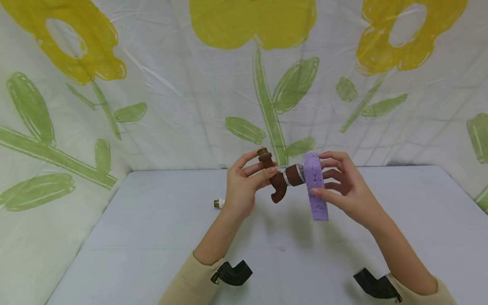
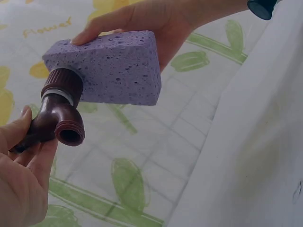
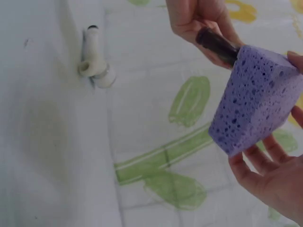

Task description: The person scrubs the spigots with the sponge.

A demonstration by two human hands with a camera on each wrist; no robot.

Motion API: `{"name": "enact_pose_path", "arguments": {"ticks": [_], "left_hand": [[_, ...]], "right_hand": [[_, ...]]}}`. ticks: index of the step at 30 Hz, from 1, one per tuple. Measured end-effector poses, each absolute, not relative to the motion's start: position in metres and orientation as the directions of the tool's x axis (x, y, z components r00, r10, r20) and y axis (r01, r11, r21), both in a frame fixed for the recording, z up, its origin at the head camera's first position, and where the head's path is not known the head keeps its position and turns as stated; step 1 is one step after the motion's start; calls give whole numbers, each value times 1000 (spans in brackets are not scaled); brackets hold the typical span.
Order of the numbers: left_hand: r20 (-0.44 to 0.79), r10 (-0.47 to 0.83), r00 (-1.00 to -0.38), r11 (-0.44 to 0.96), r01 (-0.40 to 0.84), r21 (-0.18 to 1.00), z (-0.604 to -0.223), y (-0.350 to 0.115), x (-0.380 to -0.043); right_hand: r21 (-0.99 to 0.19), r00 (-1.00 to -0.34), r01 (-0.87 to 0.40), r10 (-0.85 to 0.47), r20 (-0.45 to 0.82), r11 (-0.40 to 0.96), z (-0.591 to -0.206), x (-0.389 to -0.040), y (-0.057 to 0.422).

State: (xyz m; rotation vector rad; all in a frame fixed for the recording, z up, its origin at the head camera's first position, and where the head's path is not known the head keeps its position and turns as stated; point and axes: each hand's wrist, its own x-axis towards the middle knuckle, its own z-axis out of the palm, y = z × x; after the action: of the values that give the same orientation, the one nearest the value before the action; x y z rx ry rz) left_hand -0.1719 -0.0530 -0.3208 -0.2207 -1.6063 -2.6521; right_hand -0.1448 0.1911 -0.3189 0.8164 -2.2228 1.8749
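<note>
My left hand (image 1: 241, 188) grips a brown plastic tap (image 1: 279, 181) by its threaded inlet end, holding it up over the table. Thumb and fingers of my right hand (image 1: 348, 190) hold a purple porous sponge (image 1: 315, 190) by its edges. In the left wrist view, the sponge's broad face (image 2: 120, 71) lies against the ribbed knob (image 2: 64, 81) of the tap, and the open spout (image 2: 71, 134) points toward the camera. From the right wrist, most of the tap (image 3: 218, 45) is hidden behind the sponge.
A second, white tap (image 3: 97, 66) lies on the white table (image 1: 152, 237), partly behind my left hand in the head view. Behind the table hangs a pale sheet (image 1: 164, 97) painted with yellow flowers and green leaves. Black wrist mounts (image 1: 234, 273) sit on both sleeves.
</note>
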Motion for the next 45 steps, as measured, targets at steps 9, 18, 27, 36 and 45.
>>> {"name": "enact_pose_path", "arguments": {"ticks": [9, 18, 27, 36, 45], "left_hand": [[164, 92, -982, -428, 109, 897, -318, -51, -168], [169, 59, -984, -425, 129, 896, -320, -51, -169], [175, 84, -981, -436, 122, 891, -320, -48, -169], [195, 104, -975, -457, 127, 880, -319, -47, -169], [185, 141, -973, -487, 94, 868, -321, -48, -169]], "right_hand": [[-852, -868, -489, -197, 455, 187, -316, -141, 185], [-864, -852, -495, -243, 463, 91, -318, -142, 185], [-866, -876, -469, -211, 433, 172, -319, -145, 189], [-866, -858, -496, -193, 476, 69, -319, -145, 187], [-878, -884, -454, -197, 424, 152, -321, -150, 193]]}}
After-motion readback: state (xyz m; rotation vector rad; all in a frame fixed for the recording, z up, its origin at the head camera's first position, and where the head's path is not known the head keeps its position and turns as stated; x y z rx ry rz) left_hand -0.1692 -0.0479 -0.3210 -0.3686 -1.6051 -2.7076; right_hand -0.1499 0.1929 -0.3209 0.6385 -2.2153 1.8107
